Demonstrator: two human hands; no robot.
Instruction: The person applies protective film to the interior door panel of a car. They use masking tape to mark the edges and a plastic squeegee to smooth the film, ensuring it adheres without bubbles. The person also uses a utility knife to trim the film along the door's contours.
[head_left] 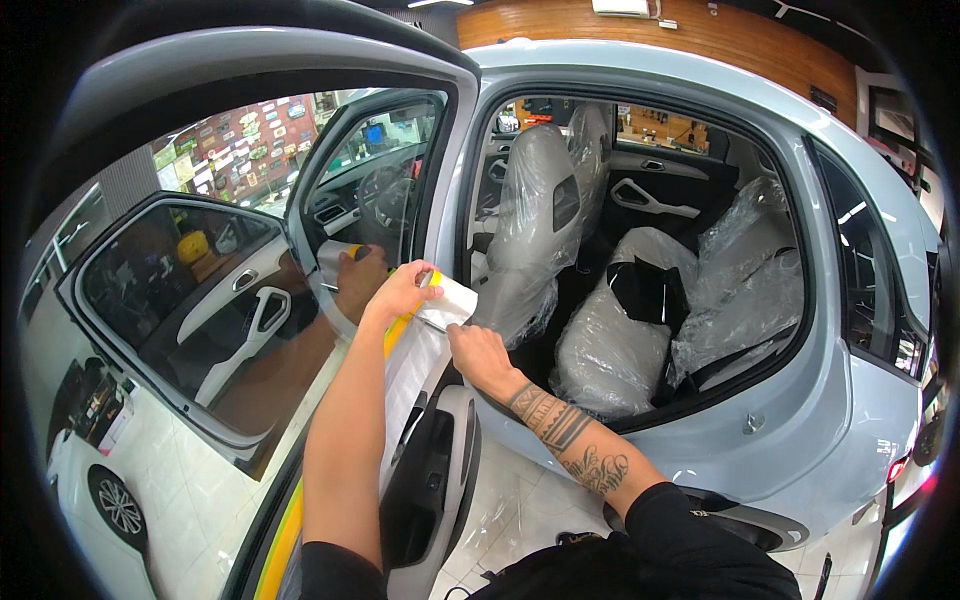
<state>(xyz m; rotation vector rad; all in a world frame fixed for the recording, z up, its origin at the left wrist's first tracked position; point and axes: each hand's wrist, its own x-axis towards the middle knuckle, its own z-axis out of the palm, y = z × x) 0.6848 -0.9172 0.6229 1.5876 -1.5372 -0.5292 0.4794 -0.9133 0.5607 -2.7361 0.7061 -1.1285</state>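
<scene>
- A white masking film roll (459, 297) with a yellow tape edge sits at the upper end of the open rear door's sill, near where the door joins the pale blue-grey car body (850, 380); its outer face looks smooth and slightly shiny.
- From it, a translucent white film strip (410, 365), creased lengthwise, runs down the inner side of the rear door (425, 480), above the dark armrest panel; a yellow tape band (283, 545) follows the base of the window.
- The left hand (402, 291) grasps the roll, thumb and fingertips on its yellow-edged end; the forearm rises almost straight from the lower edge, lying across the strip.
- The right hand (480, 356) is just below and to the right of the roll, fingers curled around a slim dark tool (431, 325) that points left toward the film; its exact kind cannot be told.
- The right forearm, tattooed, comes up slantwise from the lower right, out of a black sleeve (690, 530).
- Beyond the hands, clear plastic wraps the grey front seat (535, 190) and rear seat (610, 355).
</scene>
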